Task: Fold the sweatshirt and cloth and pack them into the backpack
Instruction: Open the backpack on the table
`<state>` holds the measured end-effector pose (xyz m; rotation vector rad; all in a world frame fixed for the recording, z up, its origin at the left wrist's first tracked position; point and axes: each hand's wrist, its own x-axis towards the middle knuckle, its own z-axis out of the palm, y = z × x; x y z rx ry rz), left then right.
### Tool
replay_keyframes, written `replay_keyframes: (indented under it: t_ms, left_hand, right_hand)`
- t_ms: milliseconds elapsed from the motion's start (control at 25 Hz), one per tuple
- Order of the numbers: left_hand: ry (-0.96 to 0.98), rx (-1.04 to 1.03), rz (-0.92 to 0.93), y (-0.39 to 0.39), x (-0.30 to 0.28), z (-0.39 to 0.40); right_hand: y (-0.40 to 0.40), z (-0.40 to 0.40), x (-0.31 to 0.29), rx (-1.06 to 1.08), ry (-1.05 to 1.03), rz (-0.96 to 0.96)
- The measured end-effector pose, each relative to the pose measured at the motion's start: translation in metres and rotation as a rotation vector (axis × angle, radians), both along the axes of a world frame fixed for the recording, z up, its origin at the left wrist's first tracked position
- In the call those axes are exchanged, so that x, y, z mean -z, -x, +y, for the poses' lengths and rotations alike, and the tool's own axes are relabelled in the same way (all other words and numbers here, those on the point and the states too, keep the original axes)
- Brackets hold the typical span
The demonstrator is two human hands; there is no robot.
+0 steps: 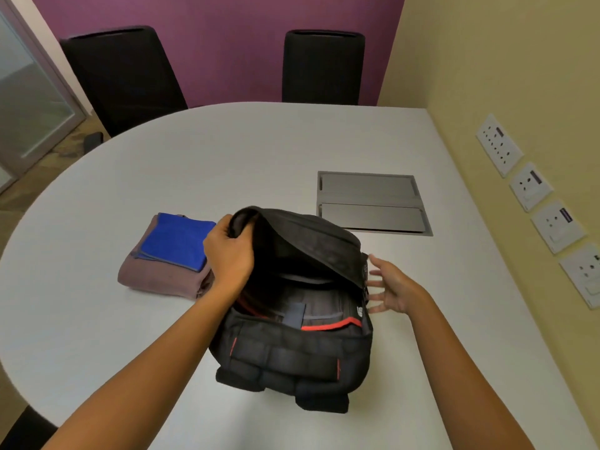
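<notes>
the black backpack (292, 336) lies on the white surface (130, 336), main compartment unzipped, padded back panel toward the viewer. the left hand (229, 251) has its grip curled round the edge of the front flap (302, 241), thumb and fingers pinching the fabric and holding the flap raised so the interior shows: grey lining, a red trim line, a dark strap. the right hand (389, 287) sits at the right side of the backpack, grip spread, fingers straight and relaxed, fingertips at or just beside the side panel; contact cannot be confirmed. the folded mauve sweatshirt (159, 274) rests on the surface just left of the backpack, partly behind the left wrist. the folded blue cloth (177, 240) lies flat on top of the sweatshirt. neither item is inside the backpack.
</notes>
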<state>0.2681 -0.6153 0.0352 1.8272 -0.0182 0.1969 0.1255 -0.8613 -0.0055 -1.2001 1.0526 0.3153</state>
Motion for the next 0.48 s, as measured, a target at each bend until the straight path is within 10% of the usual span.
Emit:
replay_keyframes:
  t_ms: [160, 320, 480]
  left_hand:
    - [0.02, -0.038, 0.017, -0.009, -0.004, -0.021]
    - [0.062, -0.078, 0.03, -0.021, -0.006, -0.033]
    - [0.112, -0.099, 0.016, -0.029, -0.006, -0.044]
  right_hand:
    - [0.015, -0.016, 0.019, 0.009, -0.269, -0.042]
    - [0.008, 0.019, 0.029, -0.283, -0.166, 0.064]
    - [0.0, 0.045, 0.045, -0.125, 0.068, 0.118]
